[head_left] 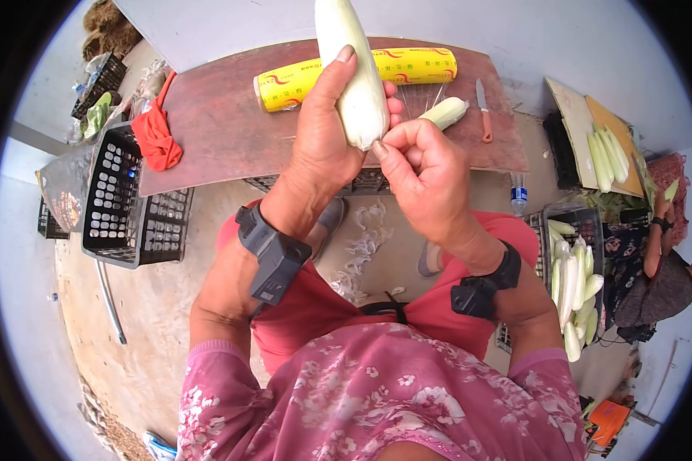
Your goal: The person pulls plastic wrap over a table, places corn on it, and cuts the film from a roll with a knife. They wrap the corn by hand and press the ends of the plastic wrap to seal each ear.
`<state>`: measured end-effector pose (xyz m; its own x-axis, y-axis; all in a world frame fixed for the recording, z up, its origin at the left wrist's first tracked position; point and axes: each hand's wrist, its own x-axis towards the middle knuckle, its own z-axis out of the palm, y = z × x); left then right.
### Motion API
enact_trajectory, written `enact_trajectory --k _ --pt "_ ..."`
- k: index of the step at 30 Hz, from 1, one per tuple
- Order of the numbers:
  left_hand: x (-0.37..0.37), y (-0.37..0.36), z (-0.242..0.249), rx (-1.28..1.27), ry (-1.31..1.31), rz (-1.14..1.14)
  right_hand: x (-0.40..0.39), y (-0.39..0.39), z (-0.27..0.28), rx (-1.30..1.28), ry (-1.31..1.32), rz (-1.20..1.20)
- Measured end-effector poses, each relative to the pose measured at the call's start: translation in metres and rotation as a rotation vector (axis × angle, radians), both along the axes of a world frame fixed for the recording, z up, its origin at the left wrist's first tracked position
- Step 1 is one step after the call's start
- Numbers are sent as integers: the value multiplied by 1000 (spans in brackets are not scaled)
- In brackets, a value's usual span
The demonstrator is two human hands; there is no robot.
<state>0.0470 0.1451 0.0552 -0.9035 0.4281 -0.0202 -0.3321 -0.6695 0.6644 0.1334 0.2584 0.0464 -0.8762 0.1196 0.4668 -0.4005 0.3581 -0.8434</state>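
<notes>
My left hand [321, 134] is wrapped round a pale ear of corn [354, 84] in its husk, held up over the table with the thumb along its side. At the ear's lower end my right hand [427, 169] pinches the tip between thumb and forefinger; any small piece between them is hidden. Behind the ear lies a yellow printed roll of cling film [415, 66]. A second, smaller ear of corn [446, 113] rests on the table beside the loose film, right of my hands. Further right lies a knife [483, 107] with an orange handle.
The reddish table [207, 115] has a red cloth [156, 138] at its left edge. Black crates [142, 207] stand left; another, with several ears of corn [573, 284], stands right. Pale scraps [365, 242] lie on the floor. Another person [661, 269] works at far right.
</notes>
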Motion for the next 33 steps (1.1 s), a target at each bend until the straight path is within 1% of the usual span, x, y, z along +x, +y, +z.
enact_trajectory --k 3,6,9,15,16,18,19,21,24,25,27,29,30,33 --pt "-1 1 -2 -6 -7 27 -1 -1 -5 -141 -143 49" --pt "-2 3 -5 14 -45 34 -4 0 -8 -211 -199 108" --pt "-2 4 -8 37 -85 31 -3 2 -4 -384 -315 233" --pt "-3 2 -10 47 -128 16 1 0 0 -523 -410 282" --pt "-4 1 -11 54 -136 6 4 -2 -3 -473 -493 371" --pt "-10 1 -4 116 -182 75 16 -10 -14 -369 -655 549" --pt "-14 0 -2 145 -205 109 25 -20 -20 -275 -631 573" --pt "-17 -4 -1 154 -193 115 27 -19 -23 60 -270 596" --pt "-16 -6 1 152 -168 131 18 -12 -14 -165 -300 481" --pt "-15 -6 0 156 -172 120 14 -6 -8 -172 -342 414" --pt "-15 -6 -1 135 -153 104 4 0 -2 -233 -220 246" --pt "-13 -5 -2 85 -111 95 -5 0 -2 -260 -98 114" --pt "-8 -3 3 59 -132 122 -9 0 -1 -273 -37 48" --pt "-5 -1 2 14 -69 126 -14 3 -2 -211 -42 12"
